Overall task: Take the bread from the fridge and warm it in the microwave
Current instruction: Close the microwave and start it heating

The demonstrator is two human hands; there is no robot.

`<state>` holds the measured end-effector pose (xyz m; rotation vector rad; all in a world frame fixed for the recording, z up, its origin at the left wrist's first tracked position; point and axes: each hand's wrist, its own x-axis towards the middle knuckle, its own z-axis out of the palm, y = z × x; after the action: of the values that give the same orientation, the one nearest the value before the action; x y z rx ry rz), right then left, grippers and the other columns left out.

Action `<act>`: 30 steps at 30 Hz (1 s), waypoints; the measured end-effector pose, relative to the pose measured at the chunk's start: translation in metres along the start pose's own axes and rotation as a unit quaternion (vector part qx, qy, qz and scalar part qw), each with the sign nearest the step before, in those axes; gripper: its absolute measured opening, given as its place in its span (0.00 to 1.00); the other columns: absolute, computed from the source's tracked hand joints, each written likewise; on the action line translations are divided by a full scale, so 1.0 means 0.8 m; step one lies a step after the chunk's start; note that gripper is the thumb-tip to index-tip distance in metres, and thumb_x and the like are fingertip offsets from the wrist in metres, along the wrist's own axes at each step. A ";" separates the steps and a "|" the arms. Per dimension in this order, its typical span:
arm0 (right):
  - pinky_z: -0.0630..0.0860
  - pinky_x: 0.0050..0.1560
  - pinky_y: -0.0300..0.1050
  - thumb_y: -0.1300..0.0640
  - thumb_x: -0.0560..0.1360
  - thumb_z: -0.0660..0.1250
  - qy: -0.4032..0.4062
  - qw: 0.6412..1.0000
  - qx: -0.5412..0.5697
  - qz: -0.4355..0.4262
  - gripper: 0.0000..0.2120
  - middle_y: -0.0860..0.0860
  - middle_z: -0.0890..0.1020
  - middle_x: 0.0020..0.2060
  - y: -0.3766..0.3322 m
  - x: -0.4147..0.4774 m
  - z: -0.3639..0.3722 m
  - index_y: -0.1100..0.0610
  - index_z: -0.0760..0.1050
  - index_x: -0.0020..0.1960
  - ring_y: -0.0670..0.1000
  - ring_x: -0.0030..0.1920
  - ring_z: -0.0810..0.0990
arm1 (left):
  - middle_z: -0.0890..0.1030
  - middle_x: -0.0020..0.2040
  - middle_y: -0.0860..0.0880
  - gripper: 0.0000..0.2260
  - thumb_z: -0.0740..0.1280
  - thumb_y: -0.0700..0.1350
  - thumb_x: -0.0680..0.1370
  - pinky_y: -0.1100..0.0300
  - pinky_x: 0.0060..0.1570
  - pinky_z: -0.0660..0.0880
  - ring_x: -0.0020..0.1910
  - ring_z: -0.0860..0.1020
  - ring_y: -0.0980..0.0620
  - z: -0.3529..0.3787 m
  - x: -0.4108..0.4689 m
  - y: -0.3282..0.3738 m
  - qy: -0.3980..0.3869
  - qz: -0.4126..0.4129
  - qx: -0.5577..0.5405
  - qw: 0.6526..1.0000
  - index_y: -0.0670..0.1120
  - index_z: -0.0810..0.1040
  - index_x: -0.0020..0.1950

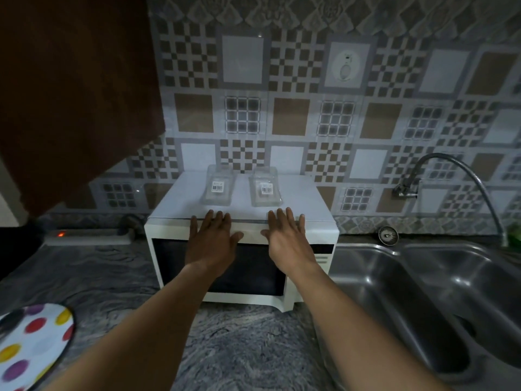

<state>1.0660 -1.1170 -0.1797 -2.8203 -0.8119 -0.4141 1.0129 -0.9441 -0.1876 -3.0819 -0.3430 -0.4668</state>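
A home kitchen.
A white microwave (242, 249) stands on a grey stone counter (239, 342) beside a steel double sink (439, 292) with a wall tap (406, 187), against patterned tiles (290, 117).

Two clear boxes (218, 190) sit just past the fingertips of left hand (212, 241) and right hand (287, 241) on the microwave (169, 228) top, narrow gap between them. Cabinet (70, 94) overhangs up-left of left hand. Sink (366, 277) and tap (406, 190) right of right hand. Counter (239, 348) under wrists passable.
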 end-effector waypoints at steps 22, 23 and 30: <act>0.54 0.77 0.55 0.56 0.81 0.62 -0.004 0.999 0.041 0.010 0.15 0.54 0.78 0.63 0.006 0.019 -0.013 0.58 0.75 0.66 0.55 0.65 0.75 | 0.74 0.69 0.50 0.23 0.60 0.60 0.80 0.49 0.70 0.61 0.69 0.70 0.49 -0.024 0.011 0.004 0.026 -0.018 -0.040 0.999 0.49 0.71 0.71; 0.54 0.77 0.55 0.56 0.81 0.62 -0.004 0.999 0.044 0.010 0.15 0.54 0.78 0.62 0.006 0.019 -0.013 0.58 0.76 0.65 0.55 0.65 0.75 | 0.74 0.69 0.50 0.23 0.60 0.60 0.80 0.49 0.70 0.61 0.69 0.70 0.49 -0.024 0.011 0.003 0.026 -0.017 -0.043 0.999 0.50 0.71 0.70; 0.59 0.74 0.53 0.56 0.81 0.62 0.015 0.999 0.037 0.007 0.09 0.54 0.80 0.55 0.008 0.018 -0.010 0.58 0.78 0.57 0.56 0.59 0.78 | 0.73 0.70 0.51 0.23 0.59 0.60 0.80 0.50 0.69 0.63 0.69 0.70 0.49 -0.025 0.008 0.007 0.026 -0.028 -0.037 0.999 0.50 0.71 0.71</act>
<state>1.0795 -1.1168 -0.1682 -2.7430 -0.7850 -0.4133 1.0140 -0.9491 -0.1662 -3.1306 -0.4203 -0.5739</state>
